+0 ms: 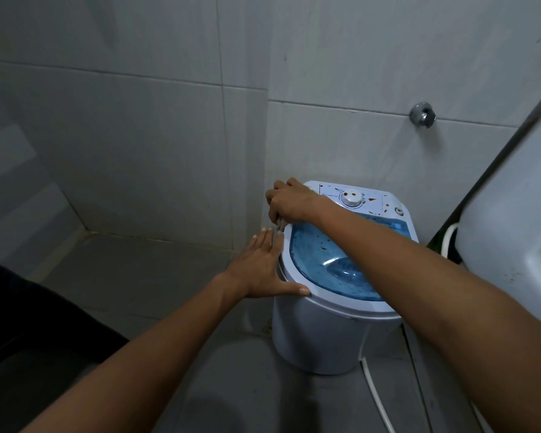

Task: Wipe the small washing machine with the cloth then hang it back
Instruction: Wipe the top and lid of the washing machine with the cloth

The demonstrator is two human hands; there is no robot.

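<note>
A small white washing machine [325, 332] with a translucent blue lid [319, 257] and a round dial [352, 199] stands on the floor in a tiled corner. Brown specks dot the lid and the control panel. My right hand [289, 201] reaches across the lid to the machine's back left corner and is closed on a small greyish cloth [281, 225], of which only a bit shows below the fingers. My left hand [264, 270] lies flat with fingers spread against the machine's left rim, thumb along the front edge.
Grey tiled walls meet just left of the machine. A chrome wall valve [422, 115] sits above it. A white sink or tank [512, 220] crowds the right side, with a white hose [376, 398] running along the floor. A dark object [28, 310] lies at the left.
</note>
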